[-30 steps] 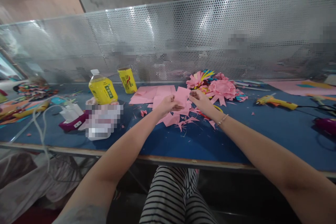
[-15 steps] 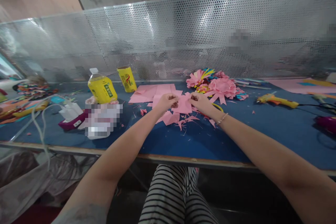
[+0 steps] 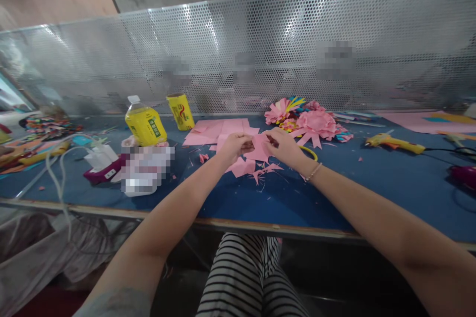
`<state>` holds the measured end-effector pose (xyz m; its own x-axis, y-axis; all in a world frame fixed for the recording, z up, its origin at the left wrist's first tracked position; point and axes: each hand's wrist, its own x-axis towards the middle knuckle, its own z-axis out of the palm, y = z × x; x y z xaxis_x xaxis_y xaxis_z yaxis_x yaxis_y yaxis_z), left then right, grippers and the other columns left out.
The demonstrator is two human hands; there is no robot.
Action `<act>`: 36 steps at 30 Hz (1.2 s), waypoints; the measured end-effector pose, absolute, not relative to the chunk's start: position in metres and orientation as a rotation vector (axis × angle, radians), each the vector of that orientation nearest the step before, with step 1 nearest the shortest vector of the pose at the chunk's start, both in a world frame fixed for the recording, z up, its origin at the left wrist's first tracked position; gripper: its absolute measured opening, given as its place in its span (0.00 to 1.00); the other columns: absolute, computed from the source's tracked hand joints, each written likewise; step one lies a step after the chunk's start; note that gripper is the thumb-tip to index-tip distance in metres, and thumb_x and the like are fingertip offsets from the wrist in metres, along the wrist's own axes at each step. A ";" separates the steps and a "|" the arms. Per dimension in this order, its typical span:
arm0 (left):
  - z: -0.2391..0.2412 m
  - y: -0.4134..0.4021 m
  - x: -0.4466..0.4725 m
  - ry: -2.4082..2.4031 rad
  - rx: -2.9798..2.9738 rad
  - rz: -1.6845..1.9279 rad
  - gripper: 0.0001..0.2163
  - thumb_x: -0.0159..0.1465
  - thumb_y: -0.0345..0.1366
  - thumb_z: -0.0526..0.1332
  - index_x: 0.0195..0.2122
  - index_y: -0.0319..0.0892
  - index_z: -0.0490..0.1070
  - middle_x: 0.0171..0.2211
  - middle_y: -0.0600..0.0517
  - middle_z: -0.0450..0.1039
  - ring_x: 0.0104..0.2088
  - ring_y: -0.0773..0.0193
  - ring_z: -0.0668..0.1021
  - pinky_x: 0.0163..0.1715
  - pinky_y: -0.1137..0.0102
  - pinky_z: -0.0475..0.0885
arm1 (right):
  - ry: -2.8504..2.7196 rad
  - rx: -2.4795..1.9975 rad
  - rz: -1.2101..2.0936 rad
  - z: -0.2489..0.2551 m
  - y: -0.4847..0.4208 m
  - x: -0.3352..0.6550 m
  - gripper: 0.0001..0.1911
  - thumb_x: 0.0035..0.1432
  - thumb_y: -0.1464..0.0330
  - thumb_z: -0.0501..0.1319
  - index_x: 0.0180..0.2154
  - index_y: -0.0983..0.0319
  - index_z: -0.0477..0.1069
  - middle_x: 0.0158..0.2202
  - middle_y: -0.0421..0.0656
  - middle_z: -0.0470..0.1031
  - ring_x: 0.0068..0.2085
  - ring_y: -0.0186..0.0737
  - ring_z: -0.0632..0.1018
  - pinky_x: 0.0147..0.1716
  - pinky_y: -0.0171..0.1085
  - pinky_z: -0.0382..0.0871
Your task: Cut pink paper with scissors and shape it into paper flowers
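A small pink piece of paper (image 3: 261, 147) is held up between my two hands over the blue table. My left hand (image 3: 235, 145) pinches its left edge, fingers closed. On the right side, my right hand (image 3: 281, 144) has thumb and fingers closed on the same piece. Pink paper scraps (image 3: 241, 166) and thin offcuts lie just below the hands. Pink paper sheets (image 3: 208, 132) are spread behind my left hand. Pink paper flowers (image 3: 316, 124) with yellow and blue strips stand behind my right hand. A yellow loop (image 3: 311, 152), perhaps a scissors handle, shows partly beside my right wrist.
Left on the blue table (image 3: 223, 203) stand a yellow-labelled bottle (image 3: 146, 126), a yellow can (image 3: 181, 112) and a purple-and-white box (image 3: 104, 166) near white cables. A yellow glue gun (image 3: 394, 143) with a cord lies right. A perforated metal screen (image 3: 223, 54) runs along the back.
My right hand has turned slightly and its fingers have shifted along the upper right of the pink paper. My left hand stays nearly in place.
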<state>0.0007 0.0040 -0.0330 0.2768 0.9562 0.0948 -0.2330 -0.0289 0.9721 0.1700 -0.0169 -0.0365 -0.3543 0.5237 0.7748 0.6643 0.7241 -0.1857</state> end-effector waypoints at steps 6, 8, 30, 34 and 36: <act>-0.031 0.005 -0.001 0.723 1.073 1.182 0.02 0.48 0.29 0.60 0.22 0.37 0.68 0.19 0.52 0.70 0.22 0.71 0.73 0.33 0.69 0.70 | -2.163 -0.707 -0.346 -0.038 -0.019 0.169 0.15 0.55 0.75 0.49 0.41 0.62 0.69 0.37 0.47 0.70 0.41 0.38 0.70 0.42 0.40 0.66; -0.031 0.006 -0.002 0.717 1.058 1.182 0.01 0.48 0.29 0.60 0.22 0.37 0.68 0.20 0.52 0.70 0.22 0.70 0.73 0.32 0.69 0.70 | -2.190 -0.689 -0.353 -0.039 -0.019 0.169 0.16 0.54 0.77 0.49 0.42 0.62 0.69 0.39 0.47 0.69 0.43 0.39 0.69 0.42 0.40 0.67; -0.030 0.004 -0.001 0.768 1.242 1.188 0.02 0.48 0.29 0.62 0.23 0.35 0.70 0.22 0.51 0.72 0.24 0.70 0.74 0.35 0.68 0.69 | -2.085 -0.666 -0.303 -0.047 -0.010 0.171 0.16 0.51 0.78 0.51 0.36 0.61 0.74 0.37 0.44 0.74 0.40 0.35 0.74 0.41 0.38 0.70; -0.029 0.004 -0.002 0.733 1.225 1.176 0.02 0.48 0.28 0.62 0.22 0.35 0.70 0.22 0.50 0.72 0.24 0.69 0.75 0.36 0.68 0.69 | -2.107 -0.652 -0.298 -0.047 -0.010 0.172 0.15 0.52 0.77 0.51 0.37 0.59 0.73 0.38 0.44 0.74 0.41 0.36 0.73 0.41 0.39 0.70; -0.028 0.003 -0.002 0.731 1.233 1.165 0.02 0.48 0.28 0.61 0.23 0.35 0.71 0.23 0.49 0.72 0.25 0.69 0.75 0.36 0.68 0.69 | -2.138 -0.660 -0.298 -0.047 -0.011 0.172 0.15 0.52 0.76 0.51 0.37 0.58 0.73 0.39 0.43 0.74 0.42 0.36 0.73 0.41 0.40 0.70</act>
<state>-0.0023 0.0028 -0.0282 0.2941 0.9432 0.1548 -0.2704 -0.0733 0.9599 0.1723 -0.0108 -0.0466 -0.4940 0.3504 0.7957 0.5548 0.8317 -0.0218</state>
